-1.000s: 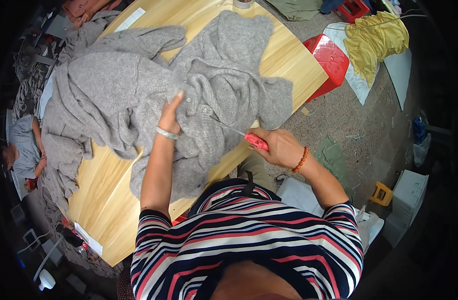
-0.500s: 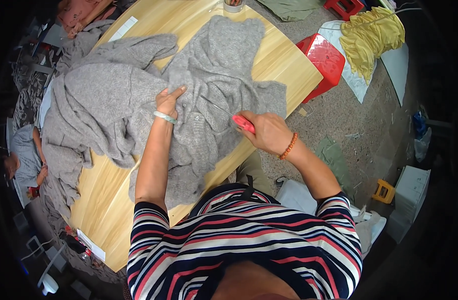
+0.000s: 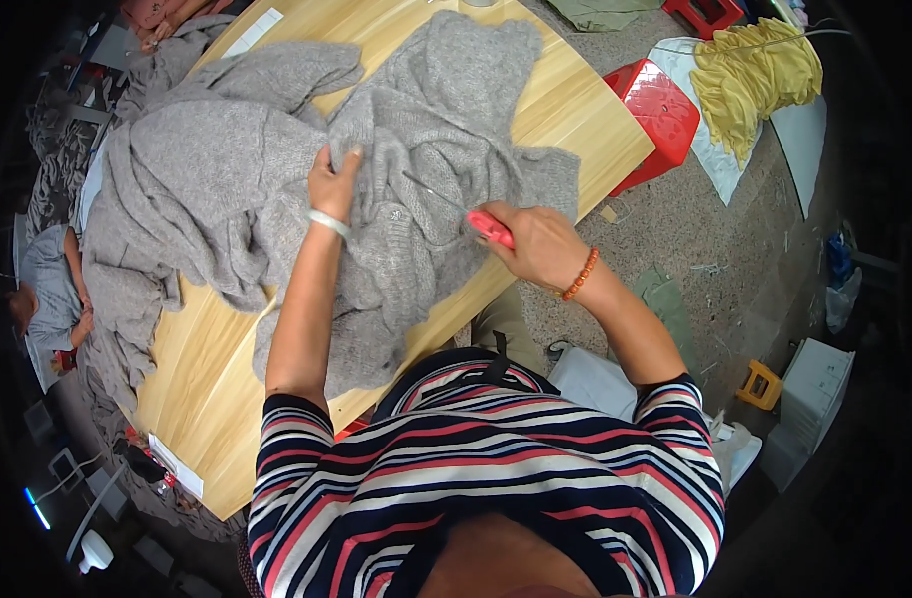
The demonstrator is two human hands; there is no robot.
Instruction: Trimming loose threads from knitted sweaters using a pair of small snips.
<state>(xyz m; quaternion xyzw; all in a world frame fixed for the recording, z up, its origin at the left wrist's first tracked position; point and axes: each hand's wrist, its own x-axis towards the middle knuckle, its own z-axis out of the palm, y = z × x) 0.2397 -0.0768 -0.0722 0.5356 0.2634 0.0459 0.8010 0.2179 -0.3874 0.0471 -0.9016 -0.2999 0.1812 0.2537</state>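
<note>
A grey fuzzy knit garment [image 3: 212, 164] lies bunched over the wooden table [image 3: 192, 389], with ribbed edging and a small shiny spot in its middle. My left hand [image 3: 333, 184] is closed on a fold of it, thumb against fingers. In my right hand [image 3: 540, 244] is a thin metal-shafted tool with a pink-red handle [image 3: 491, 229]; its exact kind cannot be made out. The slim shaft points left over the knit, its tip a short way right of my left hand. Whether the tip touches the fabric is unclear.
Right of the table stand a red plastic stool [image 3: 660, 110] and a pile of yellow fabric [image 3: 760, 85] on white sheets. Another person [image 3: 52, 289] sits at the left; someone else's hands show at the upper left. A yellow stool [image 3: 760, 384] is at the lower right.
The table and garment have shifted slightly up in view. My left hand has turned more upright on its fold. The tool stays in my right hand, its shaft more exposed.
</note>
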